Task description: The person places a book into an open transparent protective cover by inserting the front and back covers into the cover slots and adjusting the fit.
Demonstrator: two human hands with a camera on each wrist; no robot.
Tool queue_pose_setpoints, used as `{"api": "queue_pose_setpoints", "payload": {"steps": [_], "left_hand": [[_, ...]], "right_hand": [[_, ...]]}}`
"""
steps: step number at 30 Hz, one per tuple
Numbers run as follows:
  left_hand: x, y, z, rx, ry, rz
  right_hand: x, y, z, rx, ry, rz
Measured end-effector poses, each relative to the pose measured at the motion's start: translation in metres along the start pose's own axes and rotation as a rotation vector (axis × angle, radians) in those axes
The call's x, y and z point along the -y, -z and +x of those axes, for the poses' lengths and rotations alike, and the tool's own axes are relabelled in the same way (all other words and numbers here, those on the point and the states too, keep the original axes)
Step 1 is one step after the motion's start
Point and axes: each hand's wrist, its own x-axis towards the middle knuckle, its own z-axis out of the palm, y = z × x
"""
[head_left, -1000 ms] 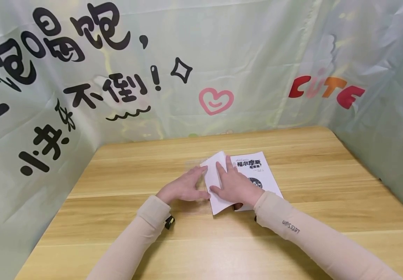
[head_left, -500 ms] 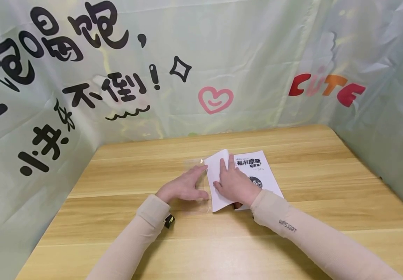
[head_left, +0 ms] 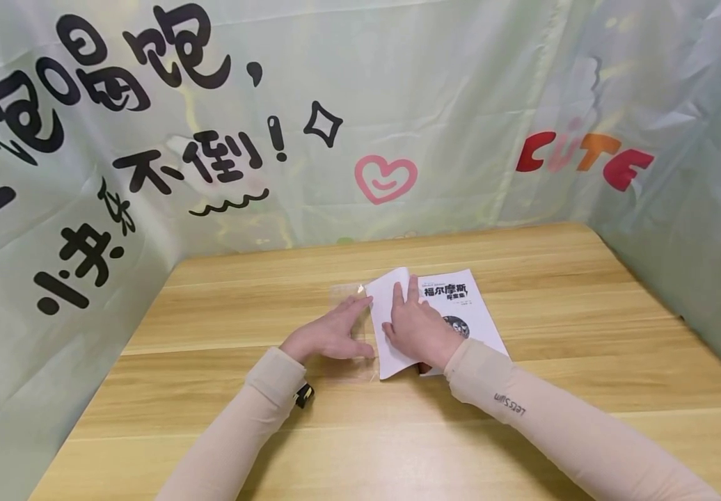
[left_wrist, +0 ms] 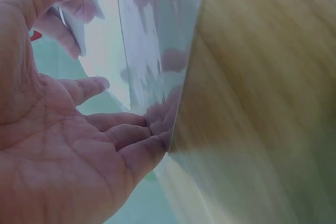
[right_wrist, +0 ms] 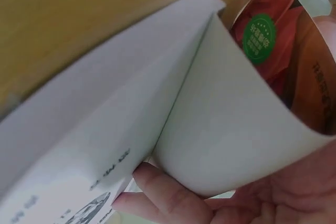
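Note:
A white-paged book lies on the table in the head view, its front cover folded back to the left with the white inside up. My right hand presses on that inside, two fingers stretched along it. The right wrist view shows the cover bent, its red-brown outer face carrying a green round seal. To the left lies a clear plastic book cover. Thumb and fingers of my left hand are spread apart at the plastic's right side. In the left wrist view, fingertips touch the clear plastic.
The wooden table extends around the book on all sides. A printed fabric backdrop hangs behind the table and along both sides. The left wrist carries a small black device.
My right hand has shifted slightly right with its fingers drawn closer together, and the folded cover lies a little further from my left hand. The left hand has stayed nearly still.

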Motion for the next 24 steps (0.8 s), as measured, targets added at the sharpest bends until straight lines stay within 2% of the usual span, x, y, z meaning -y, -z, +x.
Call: {"api": "queue_pose_setpoints", "payload": {"steps": [14, 24], "left_hand": [[-0.0016, -0.0024, 0.0029, 0.005, 0.021, -0.001], [-0.0050, -0.0034, 0.0021, 0.015, 0.049, 0.003]], "right_hand": [[0.0051, -0.0050, 0.0020, -0.087, 0.029, -0.059], [0.0064, -0.0039, 0.0023, -0.066, 0.033, -0.066]]}}
